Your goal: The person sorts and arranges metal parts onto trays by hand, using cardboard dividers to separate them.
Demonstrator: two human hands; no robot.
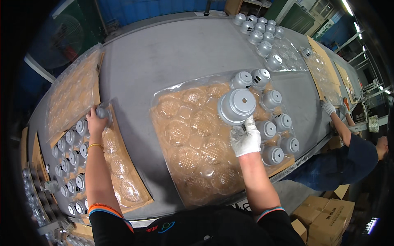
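My right hand [246, 138], in a white glove, grips a silver stepped metal cup [234, 107] by its near rim. The cup is held base-up, with a small hole in its centre, above a clear plastic blister tray [186, 160]. Several like cups [272, 99] fill pockets on that tray's right side; the pockets on its left hold none. My bare left hand [97, 121] is at the far end of another tray at the left, its fingers closed round a silver cup [101, 111]. More cups [74, 137] sit in rows left of that forearm.
Stacked clear trays on brown cardboard [76, 96] lie at the far left of the grey table [164, 53]. Another tray of cups [262, 35] lies at the back right. A co-worker's gloved hand [328, 107] touches trays at the right. Cardboard boxes [328, 215] stand below the right edge.
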